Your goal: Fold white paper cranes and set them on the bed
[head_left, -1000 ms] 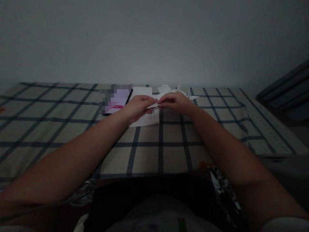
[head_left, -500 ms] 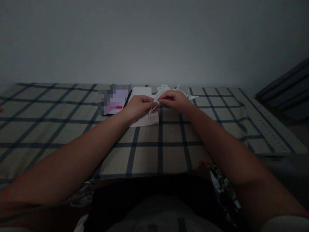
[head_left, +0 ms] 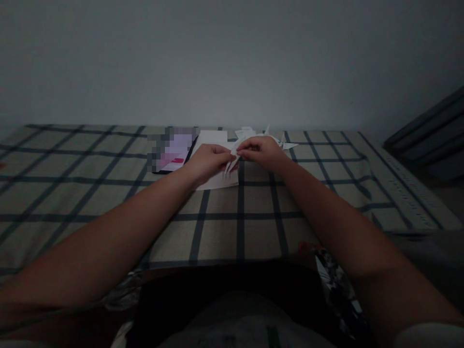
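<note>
Both my hands meet over the far middle of a plaid-covered surface (head_left: 253, 227). My left hand (head_left: 208, 160) and my right hand (head_left: 261, 151) each pinch a small folded white paper piece (head_left: 232, 163) between them, its thin points hanging down. Under the hands lies a flat white sheet (head_left: 217, 181) with some print on it. The light is dim.
A lit phone (head_left: 173, 151) lies left of the sheet. Several small folded white paper shapes (head_left: 286, 143) sit behind my right hand near the wall. A dark slanted object (head_left: 431, 140) stands at the far right. A crinkled printed wrapper (head_left: 337, 285) lies by my right elbow.
The folded paper has turned from lying flat between my fingers to hanging with its points downward. Both hands stayed in nearly the same place.
</note>
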`<state>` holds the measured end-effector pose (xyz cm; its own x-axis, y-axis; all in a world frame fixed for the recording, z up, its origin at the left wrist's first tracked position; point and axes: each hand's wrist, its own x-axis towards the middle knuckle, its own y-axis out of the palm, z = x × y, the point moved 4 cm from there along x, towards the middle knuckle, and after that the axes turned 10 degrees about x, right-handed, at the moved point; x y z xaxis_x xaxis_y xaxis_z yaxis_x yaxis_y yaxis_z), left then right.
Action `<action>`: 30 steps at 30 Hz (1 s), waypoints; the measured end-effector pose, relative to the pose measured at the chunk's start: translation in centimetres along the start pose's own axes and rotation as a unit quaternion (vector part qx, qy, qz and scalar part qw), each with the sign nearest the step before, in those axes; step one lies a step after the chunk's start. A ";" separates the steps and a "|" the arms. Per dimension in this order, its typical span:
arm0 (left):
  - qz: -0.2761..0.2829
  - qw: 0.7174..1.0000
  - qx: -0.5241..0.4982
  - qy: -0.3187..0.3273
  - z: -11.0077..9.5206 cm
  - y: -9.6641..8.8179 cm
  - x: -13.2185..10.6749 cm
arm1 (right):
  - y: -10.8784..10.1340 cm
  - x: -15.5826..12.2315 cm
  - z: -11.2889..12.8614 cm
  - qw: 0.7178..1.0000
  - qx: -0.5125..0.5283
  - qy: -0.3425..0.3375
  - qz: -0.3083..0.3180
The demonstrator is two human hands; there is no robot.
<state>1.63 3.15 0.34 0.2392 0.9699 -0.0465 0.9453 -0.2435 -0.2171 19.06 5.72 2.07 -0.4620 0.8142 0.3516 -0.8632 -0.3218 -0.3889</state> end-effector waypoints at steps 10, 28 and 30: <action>-0.019 1.000 0.002 -0.005 0.2 0.0 0.0 | 0.3 0.0 0.4 1.000 0.022 0.001 -0.007; 0.038 0.993 -0.111 0.006 -0.3 0.2 0.0 | 0.8 0.3 -0.6 0.968 0.248 0.017 -0.020; 0.052 0.992 -0.119 0.001 -0.2 0.3 -0.1 | 0.7 0.3 -0.7 0.969 0.247 0.020 -0.019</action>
<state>1.92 2.94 0.51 0.3384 0.9394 -0.0541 0.9410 -0.3375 0.0246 18.45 6.05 1.27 -0.4286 0.8448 0.3202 -0.8757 -0.4756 0.0827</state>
